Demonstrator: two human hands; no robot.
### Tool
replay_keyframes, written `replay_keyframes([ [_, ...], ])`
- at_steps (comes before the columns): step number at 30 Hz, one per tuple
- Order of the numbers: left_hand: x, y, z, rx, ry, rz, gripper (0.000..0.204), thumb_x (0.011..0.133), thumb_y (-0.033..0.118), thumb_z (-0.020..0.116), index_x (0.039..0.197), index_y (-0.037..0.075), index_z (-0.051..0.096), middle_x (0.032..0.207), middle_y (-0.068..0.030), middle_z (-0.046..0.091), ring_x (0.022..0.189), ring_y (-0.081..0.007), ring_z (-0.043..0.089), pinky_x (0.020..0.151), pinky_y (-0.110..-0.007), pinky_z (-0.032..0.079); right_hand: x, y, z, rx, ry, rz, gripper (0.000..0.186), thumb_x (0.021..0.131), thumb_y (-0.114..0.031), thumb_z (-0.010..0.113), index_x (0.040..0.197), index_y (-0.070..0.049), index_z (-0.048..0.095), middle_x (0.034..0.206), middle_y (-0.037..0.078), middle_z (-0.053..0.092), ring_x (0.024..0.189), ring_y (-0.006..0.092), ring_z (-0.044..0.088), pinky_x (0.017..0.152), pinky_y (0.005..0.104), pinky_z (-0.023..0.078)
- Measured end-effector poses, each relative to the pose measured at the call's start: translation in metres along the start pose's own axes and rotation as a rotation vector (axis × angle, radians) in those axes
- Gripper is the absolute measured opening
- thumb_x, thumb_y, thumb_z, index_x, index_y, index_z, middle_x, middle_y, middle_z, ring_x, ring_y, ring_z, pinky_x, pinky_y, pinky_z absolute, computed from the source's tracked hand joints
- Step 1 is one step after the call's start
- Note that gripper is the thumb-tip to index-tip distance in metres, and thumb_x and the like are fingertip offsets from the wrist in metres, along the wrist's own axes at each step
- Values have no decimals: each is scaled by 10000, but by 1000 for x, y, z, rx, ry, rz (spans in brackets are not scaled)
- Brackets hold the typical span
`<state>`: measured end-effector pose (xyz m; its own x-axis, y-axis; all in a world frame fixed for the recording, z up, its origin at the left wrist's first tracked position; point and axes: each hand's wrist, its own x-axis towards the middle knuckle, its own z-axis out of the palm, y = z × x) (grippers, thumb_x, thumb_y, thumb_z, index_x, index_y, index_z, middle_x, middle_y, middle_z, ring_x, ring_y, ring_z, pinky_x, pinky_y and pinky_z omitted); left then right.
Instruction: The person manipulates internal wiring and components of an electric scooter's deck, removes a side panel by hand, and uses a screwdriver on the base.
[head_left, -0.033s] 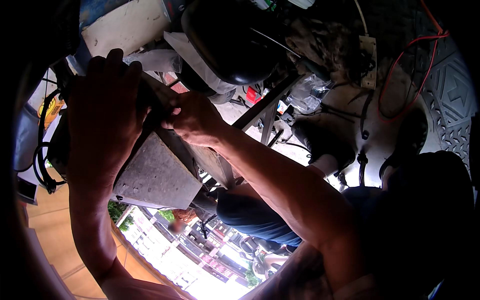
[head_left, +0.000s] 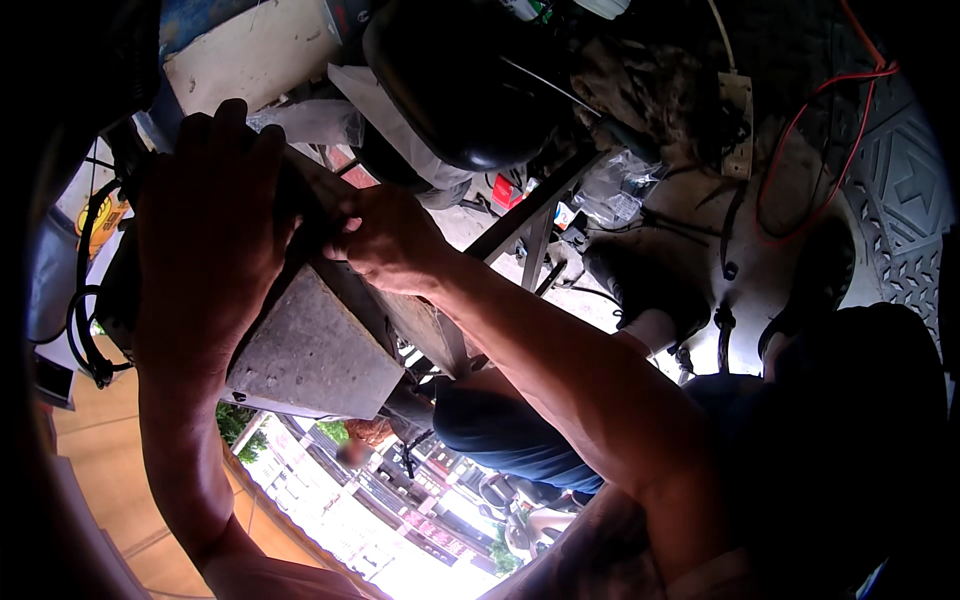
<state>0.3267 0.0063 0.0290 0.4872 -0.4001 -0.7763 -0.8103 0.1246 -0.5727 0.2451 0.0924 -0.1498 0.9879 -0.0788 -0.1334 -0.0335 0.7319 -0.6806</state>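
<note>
My left hand [head_left: 210, 225] is at the upper left, its back toward me and in deep shadow. Its fingers bend over the far side of a dark piece [head_left: 312, 205] whose kind I cannot make out. Close by on the right, my right hand [head_left: 395, 238] is closed with its thumb and fingers pressed together against that dark piece. What lies inside its grip is hidden. Below both hands a scuffed grey metal-looking block [head_left: 310, 350] with a flat slanting face shows.
A black rounded seat-like shape [head_left: 460, 90] stands beyond my hands. Black cables [head_left: 85, 320] hang at the left. On the right are a power strip [head_left: 736, 125], a looped red cable [head_left: 850, 165] and a clear plastic bag [head_left: 615, 190]. My knee in blue cloth [head_left: 510, 430] is below.
</note>
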Motion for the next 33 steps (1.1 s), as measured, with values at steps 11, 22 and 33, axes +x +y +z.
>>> replay_keyframes([
  [11,1,6,-2,43,143,64,431,796,237,825,1126,44,626,1159,-131,561,1113,-295,570,876,-422,495,6,51,11,-144,-8,-296,100,819,-56,773,891,-120,748,848,64,723,743,242,717,659,331,583],
  [22,-2,1,4,62,2,13,670,746,202,881,1322,69,566,1350,-190,542,1247,-360,555,1014,-472,472,6,37,11,-148,5,-281,114,760,-64,778,817,-152,736,845,40,725,736,243,718,629,367,591],
  [33,-5,-1,8,76,83,59,633,769,197,857,1321,71,574,1358,-197,542,1231,-364,563,1014,-472,475,8,32,13,-78,-14,-113,163,733,-28,783,815,-163,740,816,22,706,710,213,708,577,320,578],
])
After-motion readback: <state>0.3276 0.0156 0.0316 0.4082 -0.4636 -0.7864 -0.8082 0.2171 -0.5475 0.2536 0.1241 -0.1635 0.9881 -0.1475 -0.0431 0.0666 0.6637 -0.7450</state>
